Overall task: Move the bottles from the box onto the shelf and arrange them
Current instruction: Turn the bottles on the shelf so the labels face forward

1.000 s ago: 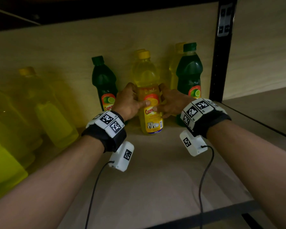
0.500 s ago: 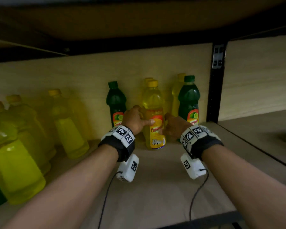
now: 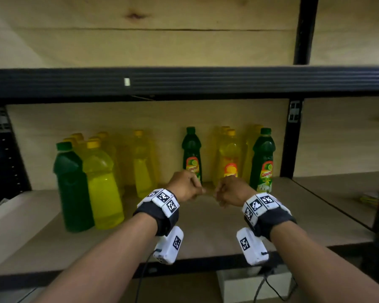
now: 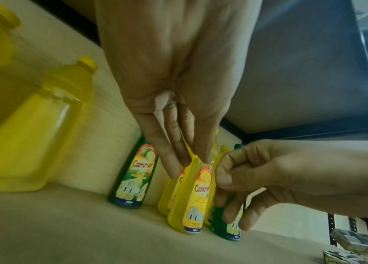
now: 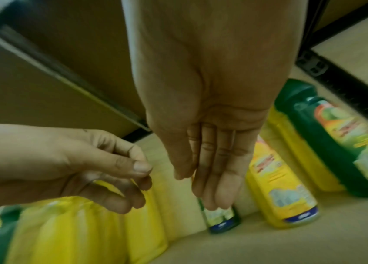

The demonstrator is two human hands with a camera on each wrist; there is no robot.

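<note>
A small yellow bottle [image 3: 229, 158] with an orange label stands upright at the back of the wooden shelf [image 3: 206, 226], between two small green bottles [image 3: 192, 154] [image 3: 263, 160]. More yellow bottles stand behind it. My left hand [image 3: 197, 190] and right hand [image 3: 219, 194] hover side by side in front of it, apart from it, fingers loosely curled and holding nothing. In the left wrist view the left fingers [image 4: 178, 151] hang fairly straight before the yellow bottle [image 4: 197, 200]. The right wrist view shows the right fingers [image 5: 212, 178] relaxed and empty.
A large green bottle [image 3: 71, 189] and large yellow bottles [image 3: 103, 189] stand at the shelf's left. A black upright post [image 3: 292, 138] bounds the bay on the right, and a black upper shelf beam [image 3: 184, 84] runs overhead. A white box [image 3: 249, 285] sits below the shelf edge.
Both hands have let go of the small yellow bottle and drawn back toward the shelf's front. The head view has pulled back, now showing the upper shelf.
</note>
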